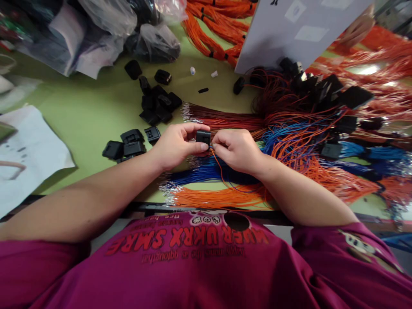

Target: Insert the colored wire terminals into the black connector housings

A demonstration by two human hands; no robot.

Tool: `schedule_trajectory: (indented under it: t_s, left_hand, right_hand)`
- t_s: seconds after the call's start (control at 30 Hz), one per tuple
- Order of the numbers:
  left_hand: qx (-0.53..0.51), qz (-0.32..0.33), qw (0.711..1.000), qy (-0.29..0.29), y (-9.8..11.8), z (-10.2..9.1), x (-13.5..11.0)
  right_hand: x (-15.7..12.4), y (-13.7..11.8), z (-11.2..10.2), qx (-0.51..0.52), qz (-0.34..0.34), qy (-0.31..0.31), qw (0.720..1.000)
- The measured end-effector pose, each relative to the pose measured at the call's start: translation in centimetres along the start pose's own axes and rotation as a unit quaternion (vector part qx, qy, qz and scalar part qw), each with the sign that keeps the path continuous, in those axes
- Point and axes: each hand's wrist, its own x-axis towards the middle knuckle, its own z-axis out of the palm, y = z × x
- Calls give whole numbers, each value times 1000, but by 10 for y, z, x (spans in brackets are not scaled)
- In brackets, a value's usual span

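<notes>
Between thumb and fingers, my left hand (176,145) grips a black plastic connector housing (203,137) above the table. Close against its right side, my right hand (237,149) pinches an orange wire (219,165); the wire's tip is too small to make out. Below both hands lie a bundle of blue wires (206,172) and a bundle of orange wires (219,196), their metal terminals pointing left. Brown and red wires (228,120) lie just beyond my hands. More black housings (133,143) sit in a group left of my left hand.
A pile of black housings (159,103) lies farther back. Wired housings (325,92) and tangled wires crowd the right. A white board (296,34) stands at the back. Plastic bags (109,17) fill the back left, and a paper sheet (48,146) lies at the left.
</notes>
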Motion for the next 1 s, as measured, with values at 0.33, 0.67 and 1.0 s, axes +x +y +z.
schedule_trajectory:
  t_s: [0.33,0.67,1.0]
  left_hand:
    - [-35,-10,999,-10,-6,0,-1]
    - [49,27,998,-14,-3,0,-8]
    - [57,10,998,-15,-6,1,-8]
  right_hand:
    - [-2,-2,3,-19,1,-1,1000]
    - [-3,-3,-2,-37,-11,-18,999]
    - [-4,-3,3,-75,-21,-48,996]
